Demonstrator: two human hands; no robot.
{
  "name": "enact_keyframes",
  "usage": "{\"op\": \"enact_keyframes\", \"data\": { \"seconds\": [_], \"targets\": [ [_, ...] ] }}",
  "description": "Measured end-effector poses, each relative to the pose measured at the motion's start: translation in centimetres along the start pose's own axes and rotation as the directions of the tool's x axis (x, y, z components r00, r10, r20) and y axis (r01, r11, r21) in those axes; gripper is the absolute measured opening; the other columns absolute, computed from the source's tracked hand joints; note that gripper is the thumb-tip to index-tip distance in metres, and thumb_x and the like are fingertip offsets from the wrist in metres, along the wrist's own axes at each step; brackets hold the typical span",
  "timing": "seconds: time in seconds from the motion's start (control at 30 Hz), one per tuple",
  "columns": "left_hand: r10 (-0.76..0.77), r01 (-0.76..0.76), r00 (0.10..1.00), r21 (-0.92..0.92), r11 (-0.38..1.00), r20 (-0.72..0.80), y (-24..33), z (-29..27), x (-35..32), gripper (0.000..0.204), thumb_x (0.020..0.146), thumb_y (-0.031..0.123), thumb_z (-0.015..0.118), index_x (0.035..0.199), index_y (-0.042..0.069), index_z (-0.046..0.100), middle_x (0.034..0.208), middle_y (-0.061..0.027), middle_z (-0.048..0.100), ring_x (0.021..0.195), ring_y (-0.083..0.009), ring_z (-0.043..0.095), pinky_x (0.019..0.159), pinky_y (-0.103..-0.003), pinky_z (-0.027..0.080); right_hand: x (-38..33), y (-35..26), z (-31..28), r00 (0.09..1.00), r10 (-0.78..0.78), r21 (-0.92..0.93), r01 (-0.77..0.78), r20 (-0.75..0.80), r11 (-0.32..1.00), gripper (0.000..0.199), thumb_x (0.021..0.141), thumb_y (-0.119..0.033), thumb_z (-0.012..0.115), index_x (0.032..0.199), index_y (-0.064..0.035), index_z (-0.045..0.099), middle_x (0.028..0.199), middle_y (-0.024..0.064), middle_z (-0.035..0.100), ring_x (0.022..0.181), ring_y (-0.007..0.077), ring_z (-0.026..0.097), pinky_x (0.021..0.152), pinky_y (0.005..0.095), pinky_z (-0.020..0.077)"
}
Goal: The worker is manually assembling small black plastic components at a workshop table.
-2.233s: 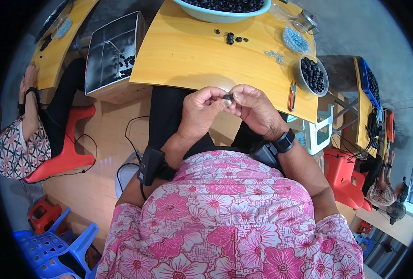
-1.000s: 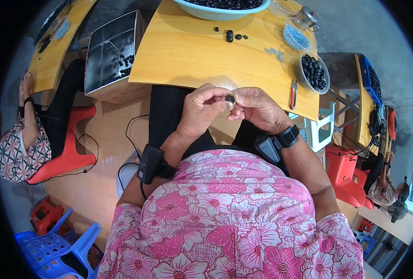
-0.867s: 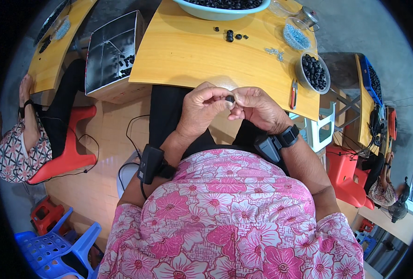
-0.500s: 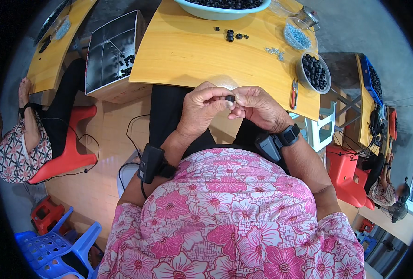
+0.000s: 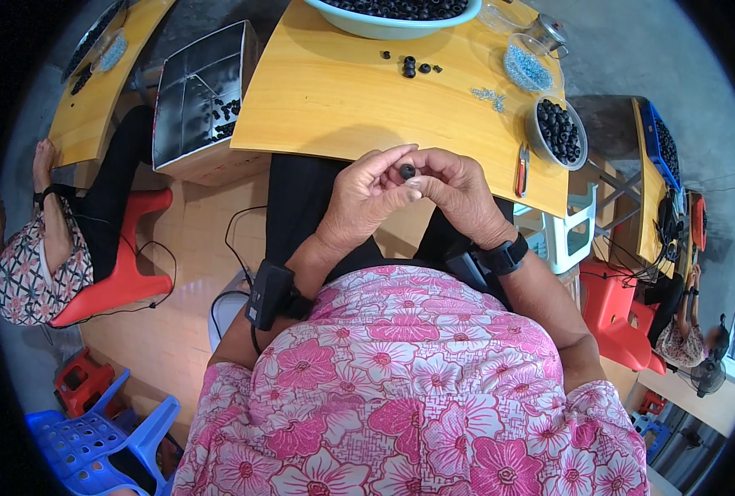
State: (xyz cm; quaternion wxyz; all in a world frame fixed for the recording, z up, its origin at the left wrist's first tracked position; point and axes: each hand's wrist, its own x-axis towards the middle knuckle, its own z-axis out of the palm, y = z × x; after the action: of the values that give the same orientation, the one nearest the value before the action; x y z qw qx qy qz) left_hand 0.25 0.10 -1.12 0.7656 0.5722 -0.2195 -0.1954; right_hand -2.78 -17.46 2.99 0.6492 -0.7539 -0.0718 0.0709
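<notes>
A small, round black part with a hole (image 5: 407,171) sits between my two hands, just off the near edge of the wooden table (image 5: 326,99). My left hand (image 5: 359,200) is closed, its thumb and fingers curled about the part from the left. From the other side my right hand (image 5: 465,194) also closes on it, thumb beneath and index finger above. The two hands touch at the fingertips. Exactly which fingertips press on the part is hard to make out.
A pale basin (image 5: 392,31) of black parts stands at the far edge. Loose black pieces (image 5: 410,66), tiny clear bits (image 5: 489,97), a tub of black parts (image 5: 580,136) and a red-handled tool (image 5: 522,171) lie rightward. A foil-lined box (image 5: 173,107) stands left; a seated person (image 5: 49,256) is beyond.
The part has been turned between my fingers, so its round end and hole show more. My hands have drawn closer around it, and my right wrist has shifted slightly.
</notes>
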Motion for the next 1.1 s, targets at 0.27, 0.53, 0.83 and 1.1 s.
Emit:
{"op": "enact_keyframes", "data": {
  "seconds": [0.27, 0.53, 0.83, 1.1],
  "targets": [
    [0.035, -0.04, 0.999, 0.146, 0.989, 0.038, 1.4, -0.2, 0.1, 0.055, 0.085, 0.018, 0.072, 0.13, -0.003, 0.05, 0.101, -0.0018, 0.05, 0.087, -0.0068, 0.048, 0.077, -0.018, 0.043, -0.4, -0.5, 0.4, 0.992, -0.102, -0.166, 0.089, -0.072, 0.982, 0.022, 0.083, -0.006, 0.067, 0.104, -0.0002, 0.063, 0.087, 0.0076, 0.061, 0.081, 0.016, 0.06, 0.076, 0.0273, 0.0488],
    [0.051, -0.053, 0.999, 0.158, 0.986, 0.013, 1.4, -0.1, 0.1, 0.053, 0.084, 0.018, 0.072, 0.129, -0.003, 0.051, 0.099, -0.0011, 0.052, 0.088, -0.0068, 0.048, 0.074, -0.018, 0.042, -0.2, -0.7, 0.8, 0.982, -0.166, -0.223, 0.142, -0.094, 0.964, 0.023, 0.082, -0.007, 0.067, 0.104, -0.0027, 0.062, 0.088, 0.0095, 0.062, 0.08, 0.0198, 0.061, 0.074, 0.0293, 0.0488],
    [0.017, -0.015, 1.0, 0.17, 0.985, -0.005, 1.3, 0.3, 0.0, 0.046, 0.085, 0.011, 0.07, 0.126, -0.004, 0.053, 0.102, -0.0019, 0.054, 0.092, -0.0079, 0.051, 0.081, -0.021, 0.044, -0.4, -0.1, 0.7, 0.985, -0.127, -0.23, 0.097, -0.117, 0.968, 0.023, 0.082, -0.006, 0.066, 0.104, -0.002, 0.062, 0.09, 0.0101, 0.062, 0.082, 0.02, 0.061, 0.076, 0.0294, 0.0485],
    [-0.008, 0.004, 0.999, 0.083, 0.997, 0.049, 1.2, 0.0, 0.1, 0.044, 0.086, 0.011, 0.069, 0.126, -0.002, 0.054, 0.097, 0.0006, 0.053, 0.084, -0.0067, 0.048, 0.077, -0.02, 0.043, -0.4, 0.0, 0.3, 0.994, -0.076, -0.181, 0.06, -0.082, 0.982, 0.023, 0.08, -0.002, 0.067, 0.102, -0.0002, 0.064, 0.087, 0.0083, 0.062, 0.079, 0.0159, 0.06, 0.073, 0.0276, 0.0493]
  ]
}}
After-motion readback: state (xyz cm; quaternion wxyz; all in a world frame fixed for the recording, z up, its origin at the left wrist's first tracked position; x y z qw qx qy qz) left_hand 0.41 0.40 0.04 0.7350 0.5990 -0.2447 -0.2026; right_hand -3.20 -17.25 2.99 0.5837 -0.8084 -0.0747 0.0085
